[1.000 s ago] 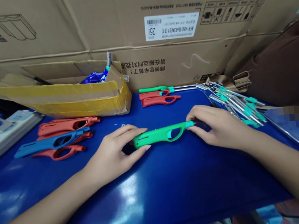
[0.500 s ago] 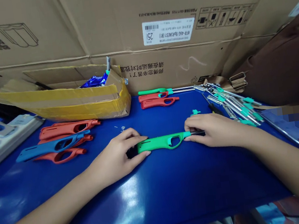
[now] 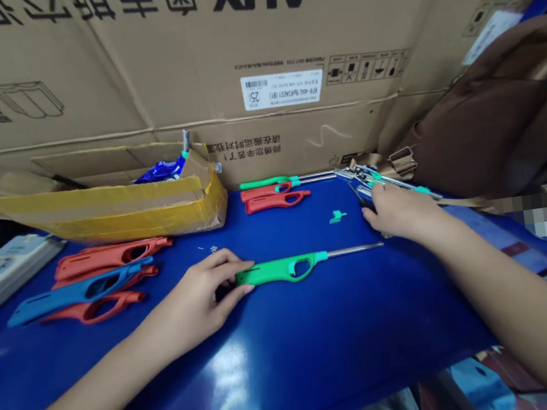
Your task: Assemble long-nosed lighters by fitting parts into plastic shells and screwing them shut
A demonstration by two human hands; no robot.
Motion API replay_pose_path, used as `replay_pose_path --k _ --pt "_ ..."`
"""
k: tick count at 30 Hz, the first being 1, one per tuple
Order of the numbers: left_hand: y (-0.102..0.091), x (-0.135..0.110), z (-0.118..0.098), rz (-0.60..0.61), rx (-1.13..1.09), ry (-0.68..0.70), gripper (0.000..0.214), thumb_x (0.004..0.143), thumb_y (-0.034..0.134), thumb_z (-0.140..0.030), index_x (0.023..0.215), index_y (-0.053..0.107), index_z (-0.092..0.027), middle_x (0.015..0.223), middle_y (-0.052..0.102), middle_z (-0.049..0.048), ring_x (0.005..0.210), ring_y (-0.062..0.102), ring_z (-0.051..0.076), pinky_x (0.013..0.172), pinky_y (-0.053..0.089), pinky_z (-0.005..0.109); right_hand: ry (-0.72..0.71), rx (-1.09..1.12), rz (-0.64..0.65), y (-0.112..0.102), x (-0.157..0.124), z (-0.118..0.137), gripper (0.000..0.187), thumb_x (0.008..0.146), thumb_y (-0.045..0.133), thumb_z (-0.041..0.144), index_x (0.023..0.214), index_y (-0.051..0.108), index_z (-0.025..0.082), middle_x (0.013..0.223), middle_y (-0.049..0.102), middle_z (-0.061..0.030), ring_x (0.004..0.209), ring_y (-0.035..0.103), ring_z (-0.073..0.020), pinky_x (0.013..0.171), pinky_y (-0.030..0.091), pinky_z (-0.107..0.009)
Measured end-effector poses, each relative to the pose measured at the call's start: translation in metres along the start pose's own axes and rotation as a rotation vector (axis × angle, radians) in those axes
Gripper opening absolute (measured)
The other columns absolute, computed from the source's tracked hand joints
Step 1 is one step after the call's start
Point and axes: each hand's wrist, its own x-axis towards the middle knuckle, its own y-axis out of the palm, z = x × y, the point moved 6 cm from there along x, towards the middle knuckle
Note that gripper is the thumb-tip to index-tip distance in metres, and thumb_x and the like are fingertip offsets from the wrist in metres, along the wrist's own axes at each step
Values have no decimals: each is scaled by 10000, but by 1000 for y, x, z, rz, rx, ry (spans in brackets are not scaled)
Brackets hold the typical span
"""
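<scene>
A green gas lighter point(image 3: 269, 272) with a long metal tube lies across the blue table, its teal trigger inside the finger loop. My left hand point(image 3: 209, 294) pinches the handle's rear end between thumb and fingers. My right hand point(image 3: 400, 208) is away from the lighter, bent over the near edge of a pile of metal tubes with teal parts point(image 3: 381, 179). Its fingers are curled at a thin tool with a dark handle point(image 3: 366, 201), mostly hidden beneath them. A small loose teal piece point(image 3: 338, 216) lies between the lighter and the pile.
Red and blue handle shells point(image 3: 83, 288) lie stacked at left, near a white power strip point(image 3: 10, 270). Behind stand a yellow-taped carton point(image 3: 154, 217) and more red and green handles point(image 3: 276, 201). A brown bag point(image 3: 488, 116) sits at right.
My right hand has let go of the lighter's tube and moved right and back to the pile. The metal tube is now exposed. My left hand still holds the handle; the view has shifted.
</scene>
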Motion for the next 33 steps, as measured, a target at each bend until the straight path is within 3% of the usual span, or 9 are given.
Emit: replay_pose_path --k 5,10,12,16,22,26,33 --pt "0 0 0 -14 24 46 281 995 566 -315 1193 723 -193 997 653 65 825 665 164 768 587 292 15 24 80 -1 1 -1 352 933 516 381 1007 737 116 1129 725 -246 1058 686 -388 845 517 -477" --pt "6 -2 -9 -15 33 62 296 997 563 -285 1231 705 -172 1020 652 83 887 674 187 834 595 338 1 158 -53 -18 -4 -4 369 942 451 369 921 705 103 1060 718 -279 982 693 -405 769 507 -465" --pt "10 -3 -13 -14 26 47 303 991 570 -255 1253 691 -161 1051 648 99 915 672 198 857 592 354 -74 256 -131 -28 -11 3 363 967 416 382 959 663 117 968 726 -243 910 700 -363 743 500 -428" --pt "15 -8 -21 -40 36 10 313 981 579 -234 1266 680 -154 1077 645 107 946 674 205 897 587 359 -378 486 -197 -42 -38 45 293 1010 413 433 1060 573 193 888 728 -77 767 674 -213 683 485 -303" --pt "20 -16 -29 -37 54 -25 336 973 559 -216 1282 658 -129 1144 636 124 1008 667 228 936 574 364 -731 605 -106 -37 -67 119 194 977 518 375 1007 607 205 823 696 -21 678 608 -169 631 441 -273" --pt "22 -19 -30 -12 60 -35 339 967 554 -216 1276 663 -125 1117 648 123 998 675 238 926 574 358 -795 607 -57 -27 -61 141 162 963 540 343 992 609 199 875 710 -47 721 619 -183 667 438 -289" --pt "23 -19 -29 15 54 -49 333 958 556 -198 1254 675 -99 1134 654 150 1034 671 279 955 567 401 -806 598 9 -14 -52 157 152 952 546 346 959 604 205 855 697 -44 730 605 -194 672 421 -298"
